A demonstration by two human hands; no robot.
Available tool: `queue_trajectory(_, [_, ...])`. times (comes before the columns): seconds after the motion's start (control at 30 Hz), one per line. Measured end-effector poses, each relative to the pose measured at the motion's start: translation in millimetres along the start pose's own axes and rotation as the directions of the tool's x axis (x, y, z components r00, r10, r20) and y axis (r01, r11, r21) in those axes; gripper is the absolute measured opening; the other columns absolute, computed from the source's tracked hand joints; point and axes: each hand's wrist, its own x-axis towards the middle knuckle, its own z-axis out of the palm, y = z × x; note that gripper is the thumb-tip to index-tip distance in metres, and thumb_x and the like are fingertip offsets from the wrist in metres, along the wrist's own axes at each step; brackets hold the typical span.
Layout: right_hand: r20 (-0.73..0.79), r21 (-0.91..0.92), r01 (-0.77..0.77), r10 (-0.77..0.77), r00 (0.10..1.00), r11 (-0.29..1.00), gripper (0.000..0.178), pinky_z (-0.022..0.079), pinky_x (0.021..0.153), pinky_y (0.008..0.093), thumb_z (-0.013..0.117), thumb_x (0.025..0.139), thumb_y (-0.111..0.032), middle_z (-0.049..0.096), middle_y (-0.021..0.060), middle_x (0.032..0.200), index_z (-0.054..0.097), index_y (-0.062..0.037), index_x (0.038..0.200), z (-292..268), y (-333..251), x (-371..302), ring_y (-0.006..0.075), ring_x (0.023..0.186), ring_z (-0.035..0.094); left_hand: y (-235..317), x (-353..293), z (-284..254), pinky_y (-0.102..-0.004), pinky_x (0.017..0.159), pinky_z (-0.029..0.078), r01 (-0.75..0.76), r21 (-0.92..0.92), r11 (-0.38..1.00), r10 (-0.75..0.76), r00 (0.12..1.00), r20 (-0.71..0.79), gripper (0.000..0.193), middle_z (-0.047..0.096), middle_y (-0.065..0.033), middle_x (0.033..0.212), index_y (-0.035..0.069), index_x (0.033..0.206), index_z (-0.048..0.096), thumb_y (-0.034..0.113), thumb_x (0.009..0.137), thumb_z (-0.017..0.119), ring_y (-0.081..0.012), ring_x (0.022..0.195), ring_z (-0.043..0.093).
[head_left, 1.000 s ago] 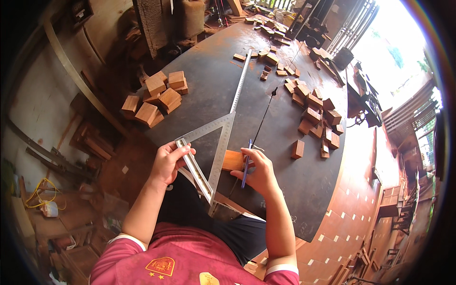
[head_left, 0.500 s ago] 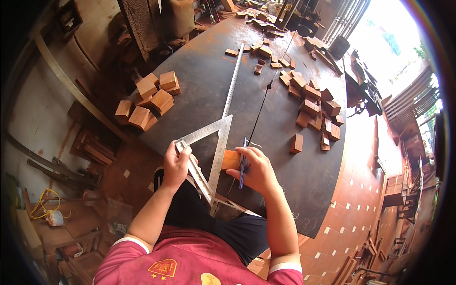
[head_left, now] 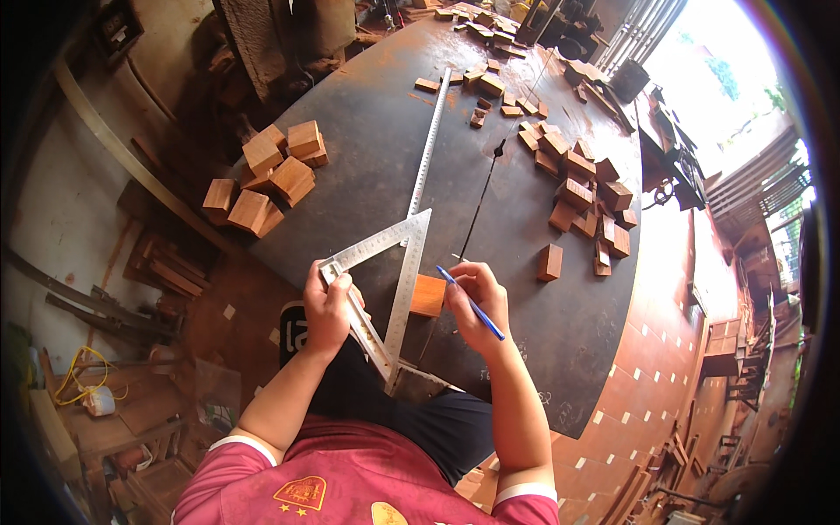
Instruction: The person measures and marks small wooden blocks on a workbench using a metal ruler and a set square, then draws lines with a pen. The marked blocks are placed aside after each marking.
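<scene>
My left hand [head_left: 327, 308] is closed around the thick edge of a metal triangle square [head_left: 408, 280] at the near edge of the dark table. Against the square's right side lies a reddish wooden block [head_left: 427, 296]. Just right of that block, my right hand [head_left: 481, 308] pinches a blue pen [head_left: 472, 304], its tip end pointing up and left and its other end down by the wrist. A long steel ruler [head_left: 429, 157] stretches away over the table from behind the square, partly covered by it.
Wooden blocks are heaped on the table's left [head_left: 293, 179] and right [head_left: 575, 194], with several smaller pieces [head_left: 490, 86] further off. A dark slot [head_left: 479, 206] runs along the dark tabletop [head_left: 367, 166]. Tiled floor [head_left: 626, 372] lies to the right.
My right hand has drawn back from the wooden block, uncovering more of it. The pen has turned from nearly upright to a slant. My left hand stays on the square.
</scene>
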Motion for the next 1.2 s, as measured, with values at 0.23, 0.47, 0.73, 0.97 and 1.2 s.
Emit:
queue_trajectory(0.23, [0.048, 0.173, -0.102, 0.095, 0.994, 0.98, 0.005, 0.048, 0.059, 0.024, 0.061, 0.089, 0.002, 0.065, 0.0039, 0.074, 0.058, 0.0026, 0.093, 8.7, 8.5, 4.2, 0.0065, 0.066, 0.06, -7.1, 3.5, -3.3, -0.03, 0.04, 0.052, -0.008, -0.063, 0.998, 0.01, 1.0, 0.02, 0.011, 0.051, -0.0055, 0.063, 0.007, 0.1, 0.047, 0.016, 0.095, 0.051, -0.0134, 0.045, 0.053])
queue_trajectory(0.47, [0.017, 0.101, -0.041, 0.039, 0.999, 0.994, 0.006, 0.046, 0.054, 0.0242, 0.062, 0.088, 0.001, 0.065, 0.0045, 0.071, 0.057, 0.0024, 0.086, 11.2, 5.4, 7.3, 0.0056, 0.062, 0.058, -5.2, 2.4, -0.7, -0.0292, 0.039, 0.051, 0.012, -0.046, 0.999, -0.01, 0.999, 0.046, 0.015, 0.052, -0.0059, 0.063, 0.006, 0.101, 0.047, 0.019, 0.095, 0.049, -0.0133, 0.043, 0.051])
queue_trajectory(0.73, [-0.015, 0.051, -0.062, 0.063, 0.998, 0.997, 0.01, 0.043, 0.051, 0.0232, 0.066, 0.086, 0.0, 0.063, 0.0018, 0.067, 0.057, 0.0019, 0.081, 12.4, 13.7, 5.0, 0.002, 0.061, 0.054, -2.2, 1.9, -1.1, -0.0291, 0.042, 0.051, 0.026, -0.043, 0.999, -0.024, 0.999, 0.049, 0.011, 0.051, -0.0059, 0.065, 0.005, 0.1, 0.046, 0.015, 0.095, 0.048, -0.0128, 0.046, 0.053])
queue_trajectory(0.97, [-0.029, 0.033, -0.08, 0.081, 0.996, 0.996, 0.011, 0.043, 0.051, 0.0233, 0.067, 0.086, -0.001, 0.062, 0.0018, 0.065, 0.058, 0.0024, 0.08, 13.2, 17.9, 5.1, 0.002, 0.061, 0.054, -3.8, 0.9, -1.5, -0.0285, 0.043, 0.05, 0.027, -0.023, 0.999, -0.026, 0.999, 0.039, 0.01, 0.052, -0.0056, 0.064, 0.005, 0.098, 0.047, 0.014, 0.095, 0.048, -0.0127, 0.046, 0.053])
queue_trajectory(1.2, [-0.029, 0.001, -0.094, 0.094, 0.995, 0.996, 0.011, 0.043, 0.051, 0.0238, 0.067, 0.085, -0.002, 0.062, 0.0022, 0.065, 0.058, 0.0024, 0.079, 13.0, 17.2, 6.2, 0.0022, 0.06, 0.053, -3.1, -1.2, -1.4, -0.0277, 0.046, 0.048, 0.04, -0.034, 0.999, -0.039, 0.999, 0.021, 0.007, 0.053, -0.0053, 0.064, 0.004, 0.096, 0.047, 0.011, 0.095, 0.048, -0.0123, 0.047, 0.054])
